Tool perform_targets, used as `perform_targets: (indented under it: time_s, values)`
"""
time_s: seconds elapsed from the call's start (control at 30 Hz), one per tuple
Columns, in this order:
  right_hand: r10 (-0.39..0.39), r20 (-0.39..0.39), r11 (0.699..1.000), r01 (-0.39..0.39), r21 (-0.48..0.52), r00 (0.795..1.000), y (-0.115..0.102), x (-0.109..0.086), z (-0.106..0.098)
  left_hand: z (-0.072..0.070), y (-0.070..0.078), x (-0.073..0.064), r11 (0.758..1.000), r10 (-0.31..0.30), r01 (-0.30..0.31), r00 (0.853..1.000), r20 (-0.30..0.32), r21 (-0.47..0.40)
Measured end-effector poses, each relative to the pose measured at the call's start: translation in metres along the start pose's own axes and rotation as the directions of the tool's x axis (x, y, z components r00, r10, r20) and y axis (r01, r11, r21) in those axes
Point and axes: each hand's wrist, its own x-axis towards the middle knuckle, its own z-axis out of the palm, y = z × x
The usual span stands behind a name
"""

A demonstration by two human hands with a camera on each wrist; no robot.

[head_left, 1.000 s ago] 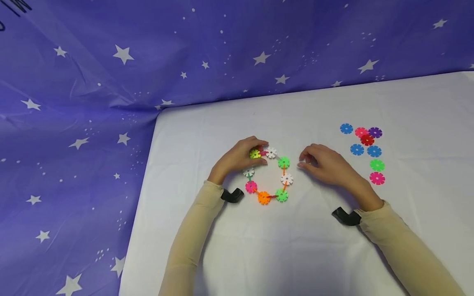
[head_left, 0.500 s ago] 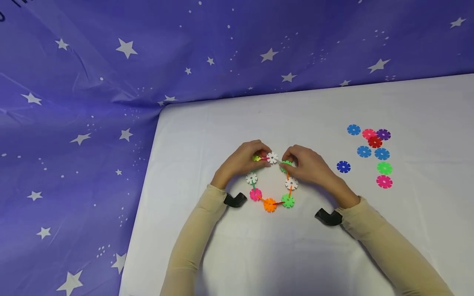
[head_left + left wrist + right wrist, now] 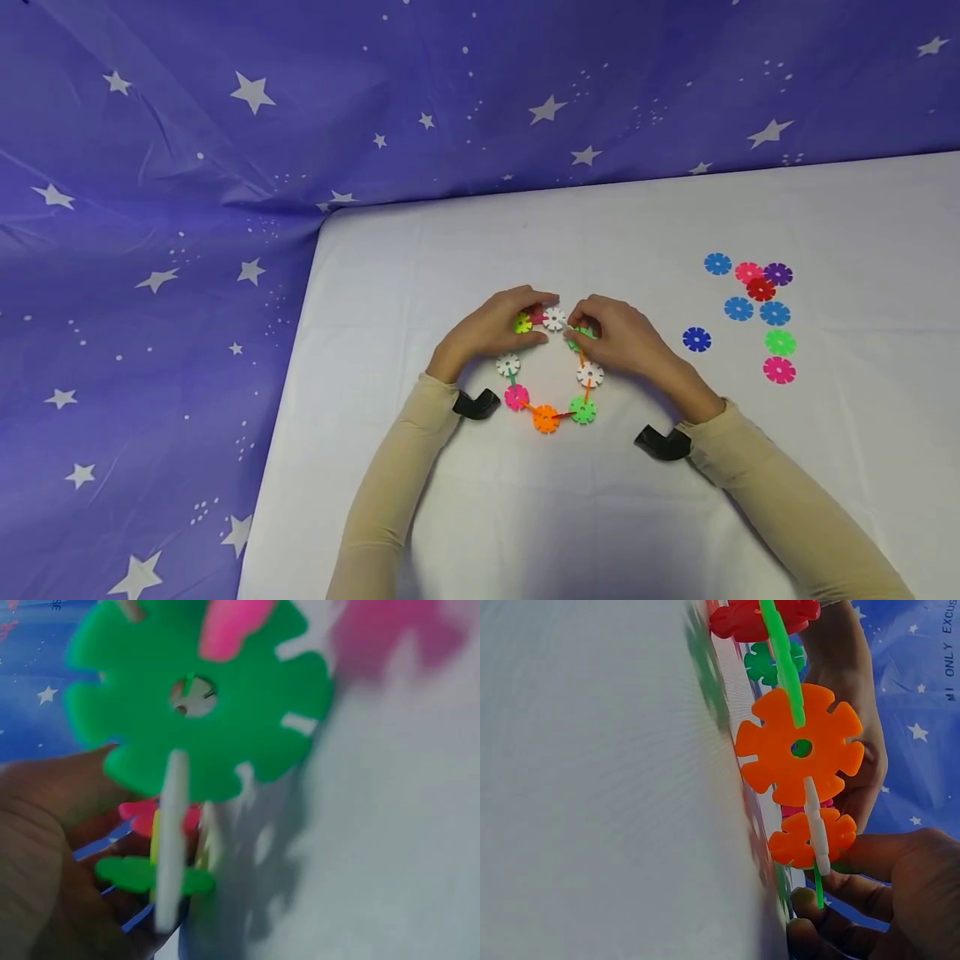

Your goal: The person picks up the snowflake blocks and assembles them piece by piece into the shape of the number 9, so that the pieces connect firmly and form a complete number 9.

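A ring of notched plastic discs point(image 3: 546, 419), slotted edge to edge in many colours, lies on the white cloth between both hands. The left hand point(image 3: 495, 321) curls round its upper left part, thumb and fingers on either side of the yellow disc point(image 3: 522, 323). A pink disc point(image 3: 538, 317) joins that to a white disc point(image 3: 554, 318) at the top. On the upper right, the right hand point(image 3: 611, 329) pinches the ring near a green disc point(image 3: 581, 338), its fingertips partly hiding it. In the left wrist view a large green disc point(image 3: 247, 727) stands before the hand; the fingertips' contact is hidden.
Several loose discs lie right of the ring, among them a dark blue disc point(image 3: 697, 339), a red disc point(image 3: 761, 289) and a pink disc point(image 3: 779, 370). A purple starry cloth point(image 3: 450, 100) hangs behind the white table point(image 3: 450, 250).
The right hand has moved left to the ring, uncovering the dark blue disc. Between the left fingers, the yellow disc tilted at half a second ago and now shows its face again.
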Motion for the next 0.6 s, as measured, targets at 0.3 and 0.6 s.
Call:
perform_targets:
  time_s: [0.3, 0.6]
  values:
    - [-0.032, 0.008, 0.998, 0.031, 0.047, 0.999, 0.0038, -0.0003, -0.0005, -0.0058, 0.0000, -0.0056, 0.997, 0.033, -0.031, 0.999, 0.036, -0.064]
    - [-0.019, 0.076, 0.994, 0.011, 0.111, 0.997, 0.0089, -0.0025, -0.0079, -0.0102, 0.0083, -0.0098, 0.996, -0.070, 0.070, 0.998, 0.004, 0.047]
